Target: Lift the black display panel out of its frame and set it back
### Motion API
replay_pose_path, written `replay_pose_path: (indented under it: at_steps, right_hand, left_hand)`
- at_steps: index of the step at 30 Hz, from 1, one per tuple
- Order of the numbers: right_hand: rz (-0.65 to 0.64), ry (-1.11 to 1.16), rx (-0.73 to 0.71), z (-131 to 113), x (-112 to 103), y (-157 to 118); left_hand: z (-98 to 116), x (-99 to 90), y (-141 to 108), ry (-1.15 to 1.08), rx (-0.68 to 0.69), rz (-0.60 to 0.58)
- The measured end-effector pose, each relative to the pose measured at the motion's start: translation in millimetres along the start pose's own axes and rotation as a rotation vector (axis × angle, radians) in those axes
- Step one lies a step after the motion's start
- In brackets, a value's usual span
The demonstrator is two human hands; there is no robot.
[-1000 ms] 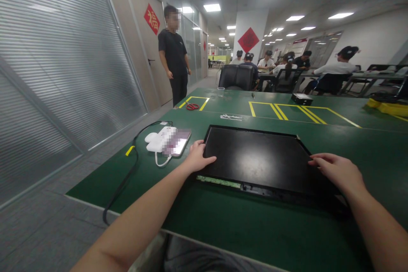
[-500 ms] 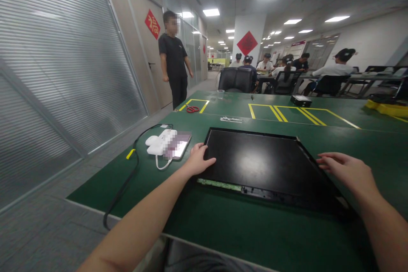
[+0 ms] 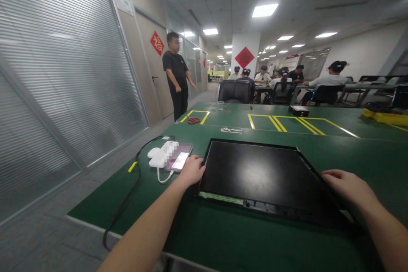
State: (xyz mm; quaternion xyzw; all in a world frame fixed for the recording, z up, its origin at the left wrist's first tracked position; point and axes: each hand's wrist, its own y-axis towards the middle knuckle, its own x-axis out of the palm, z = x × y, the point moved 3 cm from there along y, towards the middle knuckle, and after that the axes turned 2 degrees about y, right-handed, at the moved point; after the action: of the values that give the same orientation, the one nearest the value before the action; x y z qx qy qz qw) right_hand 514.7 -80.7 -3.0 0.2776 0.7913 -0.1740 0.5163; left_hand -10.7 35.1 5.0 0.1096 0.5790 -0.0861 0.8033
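Observation:
A black flat screen panel (image 3: 255, 174) lies face up on the green table (image 3: 223, 238), with a green circuit strip (image 3: 219, 197) along its near edge. My left hand (image 3: 192, 170) is at the panel's left edge, its fingers closed together against the frame; whether they grip it is hard to tell. At the right edge is my right hand (image 3: 346, 180), fingers bent and close together, touching or just beside the frame. Its fingertips are partly hidden behind the hand.
Left of the panel lie a phone (image 3: 181, 159), a white device (image 3: 159, 157) and a black cable (image 3: 138, 178). Red scissors (image 3: 193, 120), small white pieces (image 3: 231, 130) and a black box (image 3: 298, 111) sit farther back. A person (image 3: 176, 74) stands behind the table's left end.
The view has tilted up, so everything sits lower. My left thumb has drawn back from the screen to its left edge. My right fingers have come closer together. The standing person's arm has bent.

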Motion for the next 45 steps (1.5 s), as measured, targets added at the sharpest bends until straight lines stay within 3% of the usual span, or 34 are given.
replay_pose_path:
  at_steps: [6,11,14,17,34,45]
  right_hand:
    - [-0.010,-0.060,-0.012,-18.4,-6.2,-18.3]
    - [0.005,-0.081,-0.011,-19.1,-6.3,-19.3]
    - [0.044,-0.035,-0.017,-14.5,-2.8,-16.3]
    - [0.076,0.006,-0.022,-12.3,-1.2,-15.6]
    - [0.083,0.024,-0.065,-17.3,1.3,-18.4]
    - [0.014,0.052,-0.075,-7.2,8.5,-6.4]
  left_hand:
    - [-6.4,3.4,8.2,-0.214,0.016,0.043]
    - [-11.8,1.9,9.0,-0.883,-0.166,0.116]
    - [-7.2,3.2,5.2,-1.308,-0.327,0.034]
    - [0.4,3.3,1.9,-1.523,-0.393,-0.059]
    - [5.0,7.1,2.3,-1.681,-0.380,-0.069]
    - [11.8,-2.0,-5.8,-1.532,-0.409,-0.100]
